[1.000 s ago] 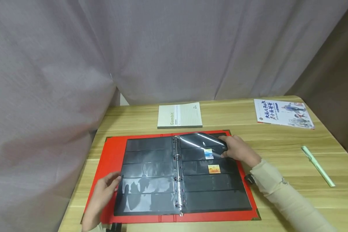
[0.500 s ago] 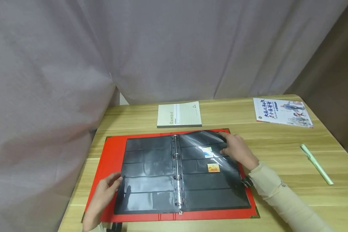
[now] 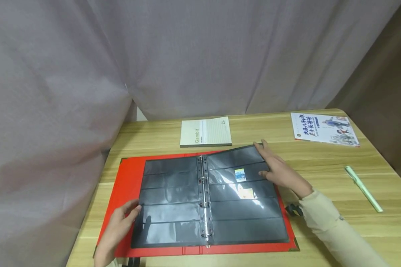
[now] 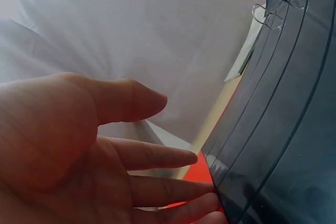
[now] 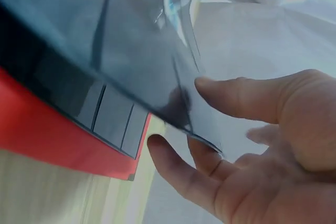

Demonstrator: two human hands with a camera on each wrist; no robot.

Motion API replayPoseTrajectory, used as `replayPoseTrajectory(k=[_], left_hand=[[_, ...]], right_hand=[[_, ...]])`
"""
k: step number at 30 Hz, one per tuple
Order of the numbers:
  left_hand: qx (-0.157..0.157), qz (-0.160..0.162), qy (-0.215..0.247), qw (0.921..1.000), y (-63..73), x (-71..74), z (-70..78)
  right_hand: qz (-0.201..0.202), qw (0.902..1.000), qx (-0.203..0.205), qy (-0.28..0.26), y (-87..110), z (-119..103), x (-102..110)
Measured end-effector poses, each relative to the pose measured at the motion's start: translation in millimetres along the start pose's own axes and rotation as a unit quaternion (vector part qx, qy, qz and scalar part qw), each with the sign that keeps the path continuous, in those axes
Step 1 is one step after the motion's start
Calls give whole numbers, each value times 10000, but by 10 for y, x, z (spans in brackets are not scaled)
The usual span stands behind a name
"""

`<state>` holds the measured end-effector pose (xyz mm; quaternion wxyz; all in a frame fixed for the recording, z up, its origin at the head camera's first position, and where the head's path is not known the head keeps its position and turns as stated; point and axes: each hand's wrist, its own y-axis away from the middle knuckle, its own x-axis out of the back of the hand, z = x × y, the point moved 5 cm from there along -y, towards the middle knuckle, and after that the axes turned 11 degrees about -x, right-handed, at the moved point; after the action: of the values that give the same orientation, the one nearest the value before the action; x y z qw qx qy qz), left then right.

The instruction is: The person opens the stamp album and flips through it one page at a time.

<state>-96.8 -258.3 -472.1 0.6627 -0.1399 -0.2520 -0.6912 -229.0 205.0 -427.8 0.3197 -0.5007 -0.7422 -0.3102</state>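
Note:
A red ring-binder stamp album [image 3: 128, 178] lies spread on the table with black pocket pages. Its right-hand page [image 3: 248, 226] holds a blue stamp [image 3: 240, 175] and an orange one [image 3: 246, 193], the latter partly washed out by glare. My right hand [image 3: 282, 172] is at that page's far right corner, which is raised off the sheets beneath. In the right wrist view, the fingers [image 5: 178, 169] lie spread about the corner, with the thumb on the other side. At the left-hand page [image 3: 170, 198], my left hand [image 3: 118, 222] rests its fingertips along the outer edge, thumb apart.
Behind the album lies a cream notebook [image 3: 205, 132] marked Gambit. A white picture booklet [image 3: 324, 128] sits at the table's back right, and a light green pen [image 3: 364, 189] lies to the right. Grey curtains [image 3: 194, 59] hang behind the wooden table [image 3: 320, 167].
My right hand has lifted the right page's far corner higher and spread its fingers; the curled corner now lies flatter. Glare has shifted onto the orange stamp. The left hand stays put.

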Motion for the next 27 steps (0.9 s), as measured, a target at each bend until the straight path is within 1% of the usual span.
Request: replayPoseTrajectory(k=[2,4,6,9,12,17,23,26,27], left_hand=[[-40,-20,36,10000,7,1,13],[-195,-15,28,9998,15,1,39],[-254,-16,0,9997,16,-5,51],[-332,8,-52,9994,23,-12,55],[-305,5,-56,9995,28,-22,48],[-215,-46,-34,9998,31,-24,59],[-50,-155,145,9998,56,-40,59],[-60,-187,235,9995,74,-40,65],[-121,-183,241,9995,80,-36,72]], right_hand=[[-3,9999,-15,-143,56,-11,22],[27,9996,-48,-278,108,-25,49],[29,9990,-121,-427,159,-37,76],[0,9985,-239,-497,230,-51,101],[-129,9978,-327,-557,285,-68,105],[-337,9960,-354,-745,341,-133,114],[-542,9941,-321,-882,411,-219,146],[-674,9924,-352,-969,465,-266,167],[-699,9916,-369,-1024,482,-283,177]])
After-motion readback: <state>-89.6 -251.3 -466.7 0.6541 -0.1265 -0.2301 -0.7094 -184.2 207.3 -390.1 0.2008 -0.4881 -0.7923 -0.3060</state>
